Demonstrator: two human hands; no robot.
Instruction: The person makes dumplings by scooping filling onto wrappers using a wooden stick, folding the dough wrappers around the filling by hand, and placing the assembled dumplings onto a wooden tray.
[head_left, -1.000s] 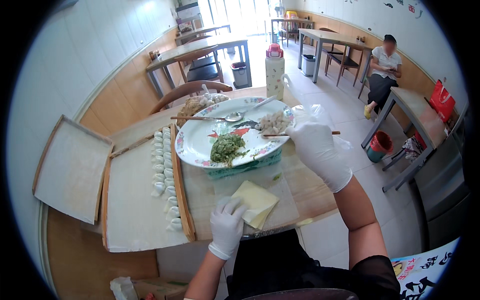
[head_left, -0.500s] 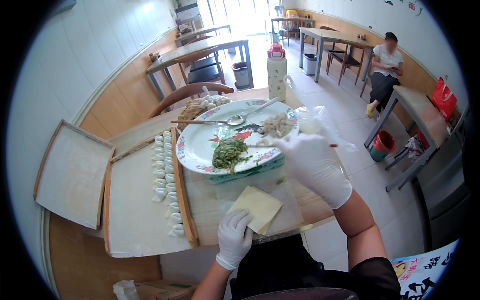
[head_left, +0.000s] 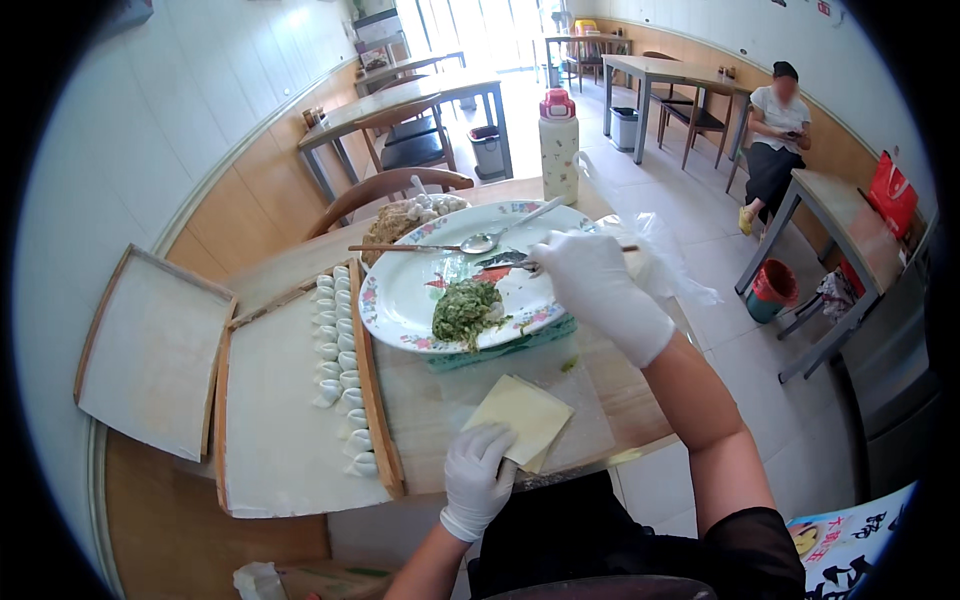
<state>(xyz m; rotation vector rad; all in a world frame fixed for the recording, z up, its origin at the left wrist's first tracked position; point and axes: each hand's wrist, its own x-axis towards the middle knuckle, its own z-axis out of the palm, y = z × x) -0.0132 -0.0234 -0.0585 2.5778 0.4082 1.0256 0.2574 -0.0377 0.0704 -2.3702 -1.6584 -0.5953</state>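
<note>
My left hand (head_left: 480,480), in a white glove, has its fingers curled over the left edge of a stack of square yellow dough wrappers (head_left: 528,412) at the table's near edge. My right hand (head_left: 600,290), also gloved, is closed around a thin wooden-handled stick (head_left: 629,248) above the right side of a large floral oval plate (head_left: 400,300). The stick's front end points toward the plate's middle, near the green chopped filling (head_left: 466,310). Behind the filling lie a metal spoon (head_left: 482,242) and another brown stick (head_left: 405,247). My right hand hides the pale diced pieces on the plate.
A wooden-framed tray (head_left: 290,400) with rows of folded dumplings (head_left: 350,380) lies left of the plate, beside a second tray (head_left: 155,350). Behind stand a bottle (head_left: 559,150) and garlic (head_left: 435,206). A plastic bag (head_left: 655,265) hangs at right. A person (head_left: 778,130) sits far right.
My right hand has moved up and slightly left, and the stick has tilted, its handle end now higher. The diced pieces have become hidden behind the hand. My left hand stays at the wrappers.
</note>
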